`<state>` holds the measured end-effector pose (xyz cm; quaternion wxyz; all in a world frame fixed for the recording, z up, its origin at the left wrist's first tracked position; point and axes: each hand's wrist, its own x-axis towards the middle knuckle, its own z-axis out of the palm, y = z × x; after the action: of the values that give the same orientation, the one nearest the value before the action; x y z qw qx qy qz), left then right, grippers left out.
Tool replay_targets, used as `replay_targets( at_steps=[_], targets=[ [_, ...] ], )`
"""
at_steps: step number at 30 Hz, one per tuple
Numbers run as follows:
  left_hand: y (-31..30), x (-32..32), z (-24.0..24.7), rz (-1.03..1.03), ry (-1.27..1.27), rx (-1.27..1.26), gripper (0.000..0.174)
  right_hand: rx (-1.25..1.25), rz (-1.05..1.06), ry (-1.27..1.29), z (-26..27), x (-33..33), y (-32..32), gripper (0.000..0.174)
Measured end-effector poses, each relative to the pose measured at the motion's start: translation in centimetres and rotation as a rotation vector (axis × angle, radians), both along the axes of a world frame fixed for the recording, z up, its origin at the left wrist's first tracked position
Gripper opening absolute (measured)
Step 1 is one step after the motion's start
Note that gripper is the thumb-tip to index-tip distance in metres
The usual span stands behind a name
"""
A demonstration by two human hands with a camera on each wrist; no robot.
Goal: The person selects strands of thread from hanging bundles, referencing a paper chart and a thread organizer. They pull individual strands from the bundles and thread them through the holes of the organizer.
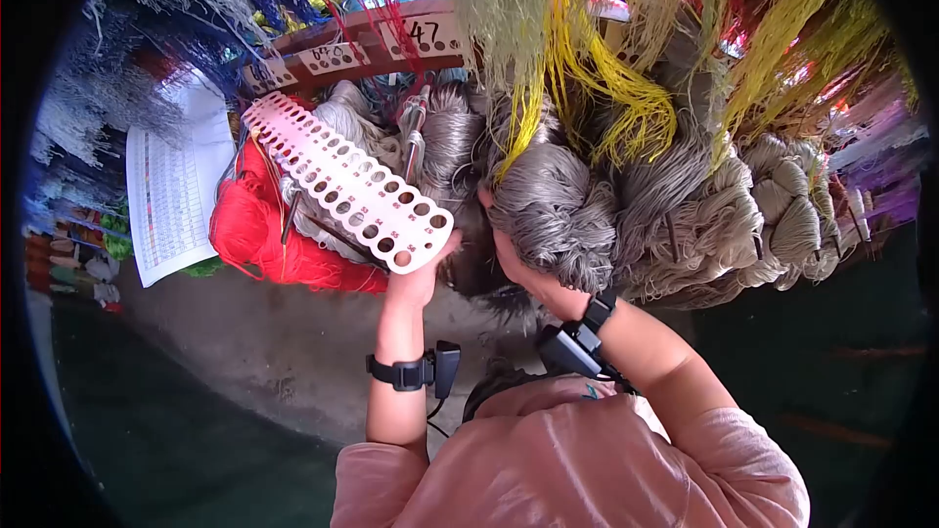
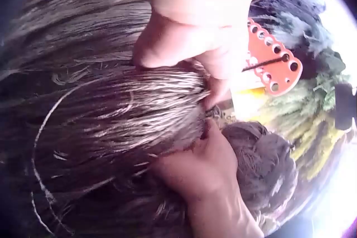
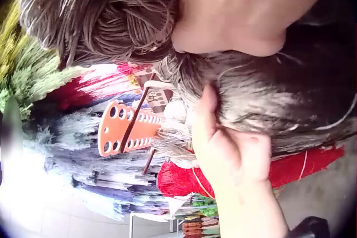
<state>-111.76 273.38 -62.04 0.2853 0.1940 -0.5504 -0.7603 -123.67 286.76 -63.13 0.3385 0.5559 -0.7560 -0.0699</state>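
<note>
Both hands are around a dark grey thread skein (image 2: 150,104) (image 3: 256,90) hanging between them. My left hand (image 1: 421,269) (image 2: 189,31) (image 3: 237,157) grips its left side, with thumb and fingers at the gathered upper part. From the other side my right hand (image 1: 533,269) (image 2: 209,174) (image 3: 234,9) holds the same skein; its far fingers are hidden behind thread. Just right of my right hand hangs a bulky grey skein (image 1: 553,215) (image 2: 262,165) (image 3: 100,15). A long pale card with numbered holes (image 1: 352,181) (image 2: 273,62) (image 3: 128,129) slants up and left from beside my left hand.
Red skeins (image 1: 284,235) hang at the left, beside a printed sheet (image 1: 181,186). Beige-grey skeins (image 1: 719,215) hang on the right. Behind is a brown rail (image 1: 367,64) with number labels; yellow threads (image 1: 626,103) and blue-grey fringes (image 1: 108,68) hang from above.
</note>
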Motion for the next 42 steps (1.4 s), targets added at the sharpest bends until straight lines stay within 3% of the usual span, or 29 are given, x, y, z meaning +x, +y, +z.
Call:
replay_targets(
  at_steps=[1, 3, 5, 6, 9, 10, 11, 13, 15, 17, 18, 21, 25, 27, 29, 31, 36, 40, 42],
  targets=[
    [0.6, 0.0, 0.3, 0.047, -0.175, -0.127, 0.038, -0.095, 0.044, -0.297, 0.3, 0.3, -0.1, 0.041],
    [1.4, -0.1, 0.4, 0.006, -0.114, -0.374, 0.041, -0.296, 0.138, -0.838, 2.1, 0.6, -0.4, 0.041],
    [2.1, -0.2, -0.4, 0.164, -0.142, -0.675, 0.039, -0.394, 0.219, -1.296, 3.1, 0.2, -0.8, 0.041],
    [2.4, -0.1, -0.7, 0.185, -0.133, -0.686, 0.039, -0.453, 0.249, -1.543, 3.1, 0.0, -1.0, 0.041],
    [3.2, 0.9, 1.2, 0.262, -0.241, -1.076, 0.05, -0.465, 0.307, -1.797, 3.1, -0.4, -1.2, 0.041],
    [3.2, 1.3, 1.2, 0.295, -0.215, -0.938, 0.043, -0.464, 0.317, -1.827, 3.1, -0.5, -1.3, 0.041],
    [3.2, 1.6, 1.5, 0.451, -0.292, -0.973, 0.032, -0.463, 0.322, -1.85, 3.1, -0.4, -1.3, 0.041],
    [3.8, 2.1, 2.9, 0.553, -0.159, -0.938, 0.02, -0.468, 0.325, -1.88, 3.2, -0.4, -1.4, 0.041],
    [4.7, 1.3, 4.8, 0.424, -0.07, -0.985, 0.012, -0.466, 0.322, -1.896, 3.3, -0.4, -1.4, 0.041],
    [5.5, -0.3, 6.1, 0.289, -0.036, -0.859, 0.01, -0.454, 0.312, -1.906, 3.6, -0.3, -1.2, 0.041],
    [5.1, -0.8, 5.0, 0.357, -0.083, -0.914, 0.011, -0.453, 0.313, -1.915, 3.8, -0.4, -1.2, 0.041],
    [4.5, -2.9, 4.8, 0.493, -0.004, -0.291, 0.016, -0.55, 0.376, -2.011, 2.9, -0.4, -1.6, 0.045],
    [4.5, -4.6, 5.8, 0.527, -0.094, -0.155, 0.02, -0.774, 0.531, -2.361, 0.3, -0.2, -2.8, 0.051],
    [4.2, -4.8, 6.2, 0.52, -0.169, -0.179, 0.02, -0.864, 0.536, -2.497, -0.3, -0.2, -3.7, 0.05],
    [3.9, -5.1, 6.3, 0.52, -0.209, -0.192, 0.019, -1.001, 0.389, -2.597, 0.1, 0.0, -4.1, 0.041],
    [3.7, -5.3, 6.1, 0.533, -0.218, -0.193, 0.018, -1.191, 0.094, -2.688, 5.9, 1.0, -3.3, 0.025],
    [3.5, -5.4, 5.6, 0.552, -0.163, -0.12, 0.019, -1.14, 0.181, -2.656, 4.4, 0.8, -3.4, 0.025],
    [3.6, -5.4, 4.9, 0.595, -0.045, 0.002, 0.019, -1.231, 0.434, -2.585, -1.0, -0.1, -4.9, 0.026],
    [3.6, -5.5, 5.3, 0.559, -0.143, -0.109, 0.02, -1.273, 0.418, -2.612, 0.5, 0.2, -4.9, 0.028]
  ],
)
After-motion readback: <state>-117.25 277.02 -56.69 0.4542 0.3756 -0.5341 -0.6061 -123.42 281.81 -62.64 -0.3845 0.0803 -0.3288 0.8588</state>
